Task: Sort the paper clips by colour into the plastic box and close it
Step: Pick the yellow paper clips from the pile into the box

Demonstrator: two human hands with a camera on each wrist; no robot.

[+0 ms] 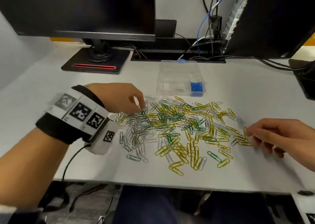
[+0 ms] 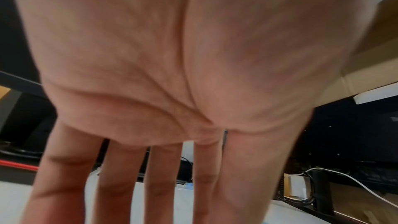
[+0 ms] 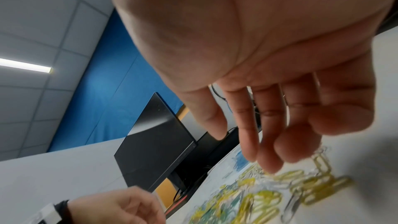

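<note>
Your left hand (image 1: 119,97) dips curled fingers into the paper clips (image 1: 179,130) strewn near the open plastic box (image 1: 177,74); whether it pinches 1 is unclear. Your right hand (image 1: 279,135) hovers, fingers loosely apart, over yellow clips, so sorting looks barely begun; next, separate 1 colour cleanly.

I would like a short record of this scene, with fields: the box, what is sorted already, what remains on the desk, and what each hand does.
box: clear plastic box, lid open, behind the pile
sorted: blue clips in the near right compartment; one thin clip, colour unclear, in the compartment beside it
remaining: mixed pile of yellow, green, silver and white clips on the desk
left hand: fingers curled at the pile's left edge; a pinch cannot be confirmed
right hand: fingers loosely extended, touching yellow clips at the right edge
</note>
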